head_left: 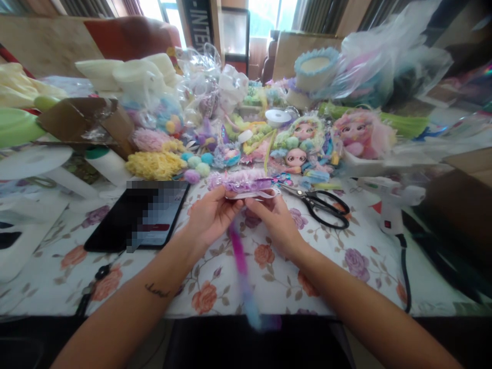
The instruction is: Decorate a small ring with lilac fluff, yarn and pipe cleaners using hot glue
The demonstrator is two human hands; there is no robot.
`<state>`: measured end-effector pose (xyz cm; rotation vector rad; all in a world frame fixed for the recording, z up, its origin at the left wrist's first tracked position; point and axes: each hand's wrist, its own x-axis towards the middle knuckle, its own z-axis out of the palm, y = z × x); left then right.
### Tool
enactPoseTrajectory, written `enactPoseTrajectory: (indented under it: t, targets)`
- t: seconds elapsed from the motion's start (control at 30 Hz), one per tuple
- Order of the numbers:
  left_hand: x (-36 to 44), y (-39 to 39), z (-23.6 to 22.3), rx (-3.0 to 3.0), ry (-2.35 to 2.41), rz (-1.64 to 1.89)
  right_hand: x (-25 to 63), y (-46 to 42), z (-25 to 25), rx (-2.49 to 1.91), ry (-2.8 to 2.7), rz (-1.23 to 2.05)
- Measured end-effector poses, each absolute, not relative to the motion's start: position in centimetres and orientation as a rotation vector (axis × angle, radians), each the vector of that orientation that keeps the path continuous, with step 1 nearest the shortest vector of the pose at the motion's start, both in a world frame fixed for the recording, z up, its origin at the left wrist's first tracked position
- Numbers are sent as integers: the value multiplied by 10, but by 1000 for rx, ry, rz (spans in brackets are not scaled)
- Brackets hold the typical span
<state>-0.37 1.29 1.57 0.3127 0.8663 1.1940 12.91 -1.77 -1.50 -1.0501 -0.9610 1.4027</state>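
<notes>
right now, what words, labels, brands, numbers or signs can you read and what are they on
"- INTER": pale letters on the tall dark banner at the back, which runs out of view at the top.
Dark script tattoo on the left forearm: too blurred to read.
Black flat-screen device: screen partly pixelated, unreadable.

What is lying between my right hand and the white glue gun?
In the head view, the black-handled scissors lie on the flowered tablecloth between your right hand and the glue gun.
</notes>
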Motion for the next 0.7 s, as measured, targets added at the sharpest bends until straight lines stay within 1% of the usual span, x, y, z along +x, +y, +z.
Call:
enactPoseTrajectory:
  t: [0.43,0.7]
  targets:
    - [-5,13,16,340,835,1205,131,-17,-16,-1017,-955,1383]
    - [-9,14,16,375,819,1211,145,-6,-16,-1084,-938,1137]
